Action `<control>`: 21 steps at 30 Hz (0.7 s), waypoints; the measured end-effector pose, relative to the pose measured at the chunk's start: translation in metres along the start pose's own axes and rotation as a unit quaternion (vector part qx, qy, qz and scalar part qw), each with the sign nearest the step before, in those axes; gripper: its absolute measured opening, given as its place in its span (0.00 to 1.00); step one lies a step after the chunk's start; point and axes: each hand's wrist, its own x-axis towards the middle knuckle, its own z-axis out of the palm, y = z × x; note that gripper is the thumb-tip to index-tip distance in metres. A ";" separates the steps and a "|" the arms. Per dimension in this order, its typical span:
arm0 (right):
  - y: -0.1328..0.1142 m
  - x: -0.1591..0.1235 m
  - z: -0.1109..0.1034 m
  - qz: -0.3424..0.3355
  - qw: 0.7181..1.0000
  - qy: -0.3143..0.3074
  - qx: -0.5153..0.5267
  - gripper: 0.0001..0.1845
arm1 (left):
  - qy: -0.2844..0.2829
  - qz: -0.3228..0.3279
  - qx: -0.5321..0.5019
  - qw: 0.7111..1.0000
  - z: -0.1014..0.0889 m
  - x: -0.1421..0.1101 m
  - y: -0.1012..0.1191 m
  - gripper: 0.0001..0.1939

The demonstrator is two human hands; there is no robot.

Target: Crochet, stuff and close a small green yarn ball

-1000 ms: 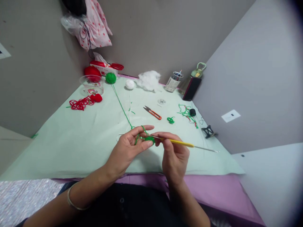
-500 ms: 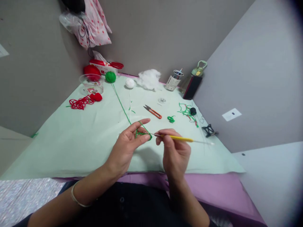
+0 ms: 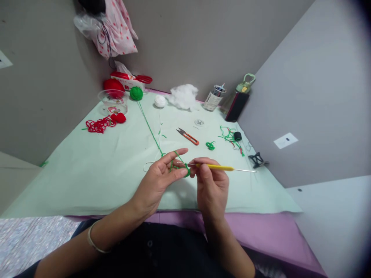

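Note:
My left hand (image 3: 162,172) pinches a small green crochet piece (image 3: 188,172) between thumb and fingers. Green yarn (image 3: 150,130) runs over its raised index finger and back to a green yarn ball (image 3: 136,93). In my right hand (image 3: 212,183) is a crochet hook (image 3: 218,167) with a yellow handle, held like a pen. The hook's thin metal tip passes through the yarn at the crochet piece, pointing left. Its other metal end sticks out to the right. Fingers partly hide the stitches.
Orange thread snips (image 3: 188,136) lie beyond my hands, near a green yarn tangle (image 3: 210,145). Further back are a white yarn ball (image 3: 159,101), white stuffing (image 3: 184,96), a pen can (image 3: 213,98) and a bottle (image 3: 245,83). Red yarn (image 3: 100,125) and a clear tub (image 3: 113,103) are left.
The hook has moved left, so its tip now reaches past the crochet piece. My right hand is closer to my left. The left hand and piece have shifted slightly right.

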 end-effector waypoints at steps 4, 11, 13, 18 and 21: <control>0.003 -0.004 0.001 -0.026 0.999 -0.018 -0.040 0.08 | -0.002 -0.005 0.005 1.000 0.001 0.000 -0.003 0.23; 0.000 -0.001 -0.001 0.010 1.000 0.006 0.021 0.06 | -0.013 0.001 0.031 0.999 -0.004 0.000 -0.006 0.22; -0.002 0.002 -0.001 0.040 0.996 0.013 0.079 0.06 | -0.012 0.009 0.050 0.999 -0.005 0.000 -0.005 0.19; -0.006 0.007 -0.001 0.064 0.990 0.007 0.126 0.07 | 0.002 0.022 0.080 0.997 -0.007 -0.003 -0.002 0.17; -0.007 0.007 -0.003 0.055 0.992 -0.006 0.112 0.08 | 0.004 0.029 0.091 0.995 -0.008 -0.003 -0.001 0.16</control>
